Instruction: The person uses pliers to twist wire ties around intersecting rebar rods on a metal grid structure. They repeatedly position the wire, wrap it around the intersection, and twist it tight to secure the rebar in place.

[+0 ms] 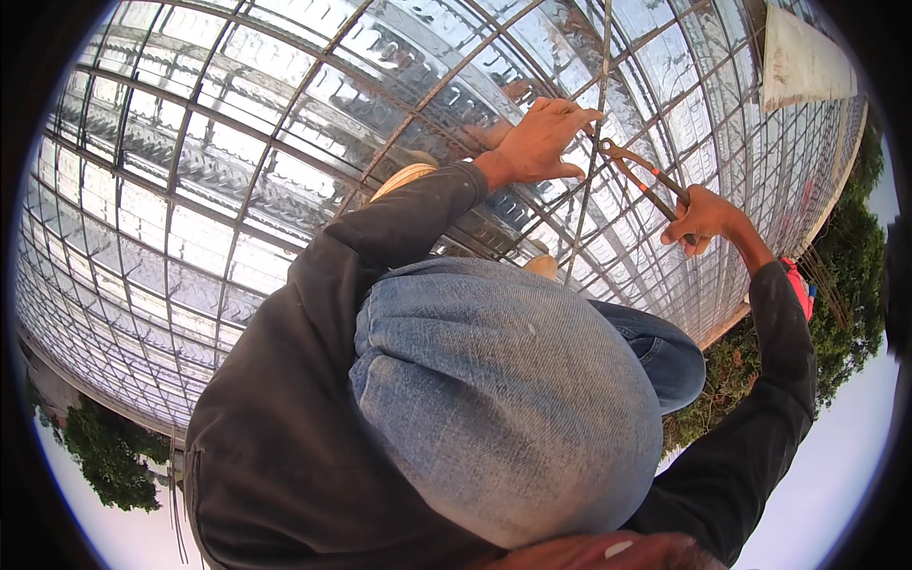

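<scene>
My right hand (703,220) is closed round the handles of a pair of pincers (655,180), dark metal with orange marks on the handles. The pincers' jaws are at a steel bar (602,81) of the reinforcing mesh, close to a crossing. My left hand (546,142) is on the other side of that bar, thumb and fingers apart. Its fingertips reach to the bar just above the jaws. Whether a thin wire lies at the crossing is too small to tell.
Crossed rebar (275,138) spreads over shiny ribbed metal decking (171,233). My bent knee in blue jeans (513,389) fills the middle. A pale panel (806,62) lies at the upper right. Trees (114,456) stand beyond the deck's edge, and something red (800,287) shows behind my right forearm.
</scene>
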`<state>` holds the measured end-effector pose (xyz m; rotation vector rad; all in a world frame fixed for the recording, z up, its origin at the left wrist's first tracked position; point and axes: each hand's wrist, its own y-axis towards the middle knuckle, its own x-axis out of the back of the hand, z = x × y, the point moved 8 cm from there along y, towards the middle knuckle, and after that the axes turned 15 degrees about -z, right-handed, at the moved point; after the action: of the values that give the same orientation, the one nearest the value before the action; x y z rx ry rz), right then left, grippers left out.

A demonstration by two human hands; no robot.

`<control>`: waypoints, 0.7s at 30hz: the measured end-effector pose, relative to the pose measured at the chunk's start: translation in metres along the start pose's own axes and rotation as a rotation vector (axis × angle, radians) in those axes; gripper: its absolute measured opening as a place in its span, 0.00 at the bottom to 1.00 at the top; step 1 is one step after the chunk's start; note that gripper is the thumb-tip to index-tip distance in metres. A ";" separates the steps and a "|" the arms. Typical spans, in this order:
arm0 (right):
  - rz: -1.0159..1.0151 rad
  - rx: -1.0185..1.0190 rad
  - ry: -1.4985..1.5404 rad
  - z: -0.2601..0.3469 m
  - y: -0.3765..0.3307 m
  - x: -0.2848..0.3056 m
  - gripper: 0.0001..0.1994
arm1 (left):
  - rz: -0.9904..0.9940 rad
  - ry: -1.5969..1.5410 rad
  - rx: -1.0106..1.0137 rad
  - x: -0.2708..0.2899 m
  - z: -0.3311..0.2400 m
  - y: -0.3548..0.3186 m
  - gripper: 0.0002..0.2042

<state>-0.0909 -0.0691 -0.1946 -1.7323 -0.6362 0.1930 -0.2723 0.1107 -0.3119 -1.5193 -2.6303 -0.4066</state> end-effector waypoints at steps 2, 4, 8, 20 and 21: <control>-0.330 0.108 -0.274 0.008 -0.004 0.016 0.20 | 0.005 0.003 -0.010 0.001 -0.001 -0.004 0.47; -0.767 0.427 -0.570 0.029 -0.027 0.016 0.24 | 0.027 0.026 -0.029 -0.001 0.000 -0.004 0.47; -1.274 0.784 -0.857 0.042 -0.056 0.008 0.29 | 0.022 0.042 -0.030 -0.002 0.001 -0.008 0.47; -0.955 0.637 -0.597 0.012 -0.001 0.029 0.09 | 0.019 0.030 -0.033 -0.003 0.000 -0.007 0.50; -0.888 0.585 -0.567 0.010 0.005 0.031 0.09 | 0.015 0.022 -0.029 -0.002 0.000 -0.007 0.51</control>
<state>-0.0680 -0.0454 -0.1954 -0.7095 -1.5264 0.2103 -0.2771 0.1061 -0.3138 -1.5330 -2.6065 -0.4601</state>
